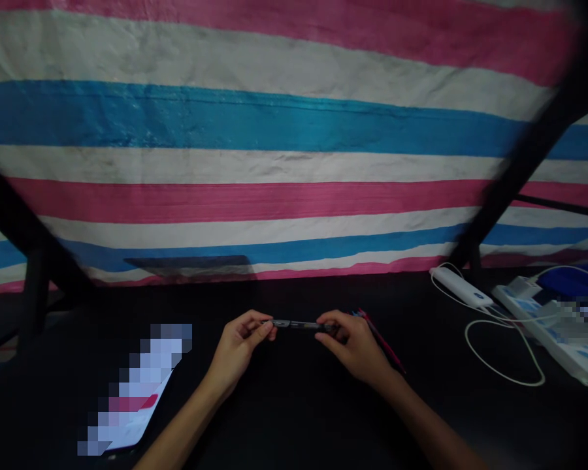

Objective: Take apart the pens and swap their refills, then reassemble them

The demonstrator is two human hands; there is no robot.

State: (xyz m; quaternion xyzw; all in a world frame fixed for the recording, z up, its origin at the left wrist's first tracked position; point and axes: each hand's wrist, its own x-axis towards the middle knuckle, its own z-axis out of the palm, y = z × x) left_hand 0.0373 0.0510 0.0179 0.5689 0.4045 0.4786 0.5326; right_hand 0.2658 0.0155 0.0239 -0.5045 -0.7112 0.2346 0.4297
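Note:
A dark pen (301,325) with a clear barrel lies level between my two hands, above the black table (294,405). My left hand (245,336) pinches its left end between thumb and fingers. The right end is gripped by my right hand (347,336), whose thumb and fingers are closed round it. The middle of the pen shows between the hands. Just behind and beside my right hand lie several thin pens (385,343), red or pink and blue, partly hidden by that hand.
At the left lies a lit phone (140,418), its screen blurred. A white power strip (549,336), a white charger (460,287) and a looped white cable (504,380) are at the right. A striped sheet (274,202) and black metal bars (514,170) stand behind.

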